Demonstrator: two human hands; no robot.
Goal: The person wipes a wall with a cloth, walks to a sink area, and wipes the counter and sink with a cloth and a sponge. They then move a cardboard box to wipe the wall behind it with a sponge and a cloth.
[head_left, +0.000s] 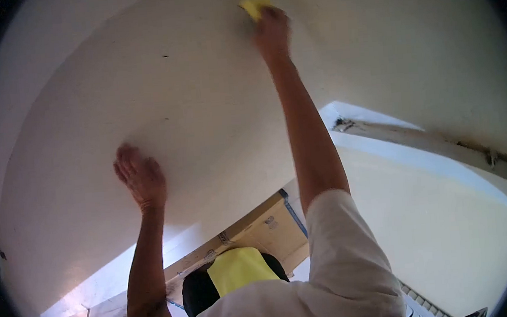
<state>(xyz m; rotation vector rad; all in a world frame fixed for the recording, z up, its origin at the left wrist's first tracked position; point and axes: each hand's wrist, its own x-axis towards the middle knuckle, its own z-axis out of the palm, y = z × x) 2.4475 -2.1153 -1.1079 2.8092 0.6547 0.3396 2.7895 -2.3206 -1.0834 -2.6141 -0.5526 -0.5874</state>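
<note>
A broad, pale, smooth surface (213,102) fills most of the head view, with a few small dark marks on it. My right hand (272,35) is stretched out at the top, its fingers closed around a yellow cloth (252,6) pressed against this surface. Motion blurs the cloth, and the fingers partly hide it. Lower and to the left, my left hand (141,178) rests on the same surface with its fingers extended and thumb apart, holding nothing.
A cardboard box (271,231) with blue edging shows at the bottom middle. In front of it lies a yellow sheet (241,269) over something black. On the right, a ledge (418,136) with dark, rough patches crosses a recess. A white grille-like object (423,306) shows at bottom right.
</note>
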